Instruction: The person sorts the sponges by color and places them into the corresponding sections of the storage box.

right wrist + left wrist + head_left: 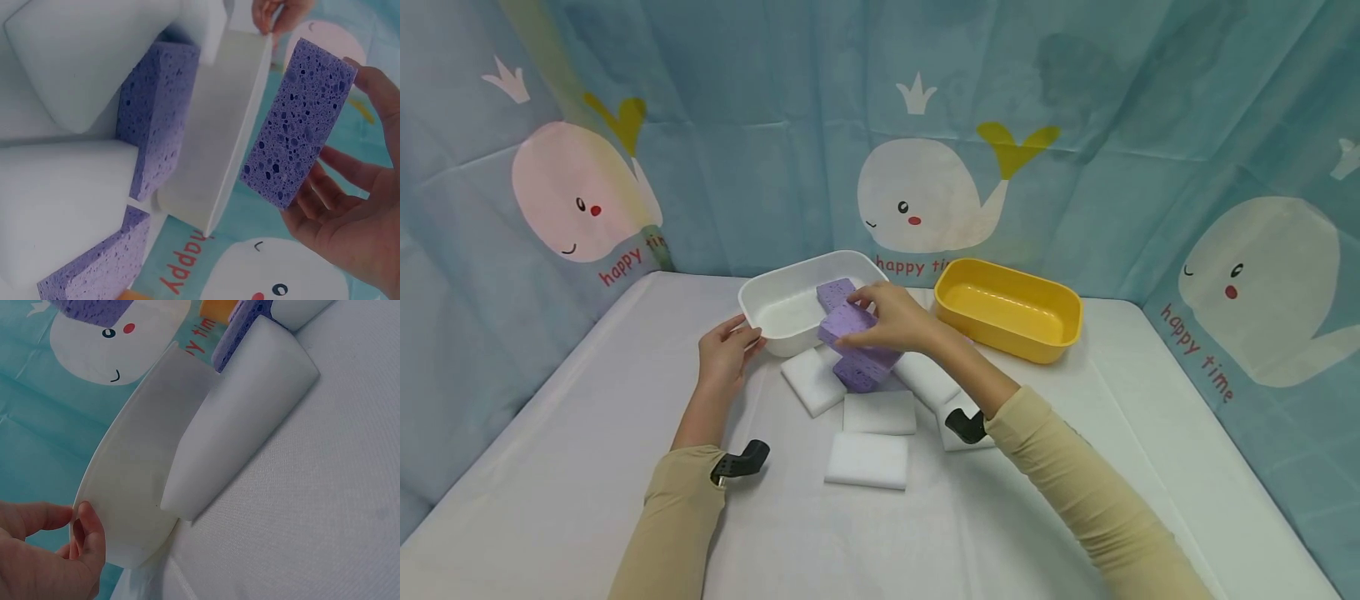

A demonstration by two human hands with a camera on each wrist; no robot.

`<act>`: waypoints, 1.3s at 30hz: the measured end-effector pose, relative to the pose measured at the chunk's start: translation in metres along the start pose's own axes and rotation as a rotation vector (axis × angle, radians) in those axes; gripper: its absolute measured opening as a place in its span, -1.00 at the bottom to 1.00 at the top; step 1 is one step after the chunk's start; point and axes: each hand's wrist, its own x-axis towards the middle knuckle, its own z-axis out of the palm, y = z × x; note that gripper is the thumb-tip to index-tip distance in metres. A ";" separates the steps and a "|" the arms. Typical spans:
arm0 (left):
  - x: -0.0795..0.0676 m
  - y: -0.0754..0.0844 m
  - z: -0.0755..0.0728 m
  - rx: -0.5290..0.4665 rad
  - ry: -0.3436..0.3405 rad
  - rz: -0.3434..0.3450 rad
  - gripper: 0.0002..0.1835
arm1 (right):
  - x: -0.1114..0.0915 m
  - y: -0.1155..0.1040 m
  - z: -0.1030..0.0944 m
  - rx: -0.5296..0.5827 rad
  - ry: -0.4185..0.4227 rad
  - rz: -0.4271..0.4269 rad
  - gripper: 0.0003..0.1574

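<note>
My right hand (897, 320) holds a purple sponge (301, 122) between thumb and fingers, raised over the near right side of a white plastic bin (790, 344). At the bin's left end, my left hand (726, 353) pinches the rim between thumb and fingers, as the left wrist view also shows. Inside the bin lies another purple sponge (834, 293), toward its right end. Below the held sponge, a further purple sponge (854, 377) rests among white foam blocks (880, 413) in front of the bin. The right wrist view shows two purple sponges beside the white blocks.
A yellow bin (1009, 310) stands at the back right with nothing visible inside. Another white block (867, 460) lies nearer to me, and more (928, 380) lie under my right forearm. A whale-print curtain (760, 167) hangs behind the white-covered table (587, 467).
</note>
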 end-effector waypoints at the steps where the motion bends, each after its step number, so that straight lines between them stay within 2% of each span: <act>1: 0.000 0.000 0.000 -0.002 0.001 -0.002 -0.34 | 0.002 -0.001 0.001 -0.003 0.001 -0.005 -0.08; 9: -0.001 0.001 0.001 0.005 0.000 -0.010 -0.34 | 0.014 -0.003 0.010 -0.057 0.001 -0.006 -0.13; 20: -0.001 0.002 0.001 0.000 -0.002 -0.012 -0.34 | 0.030 -0.006 0.014 -0.040 -0.007 0.043 -0.10; 26: 0.000 0.000 0.000 -0.011 -0.001 -0.009 -0.34 | 0.042 -0.009 0.018 -0.079 -0.014 0.044 -0.07; 31: 0.000 -0.001 0.000 -0.011 0.008 -0.020 -0.34 | 0.050 -0.012 0.018 -0.103 -0.003 0.045 -0.07; 39: 0.000 -0.002 0.001 -0.042 0.018 0.002 -0.36 | 0.060 -0.021 0.017 -0.106 0.024 0.041 -0.10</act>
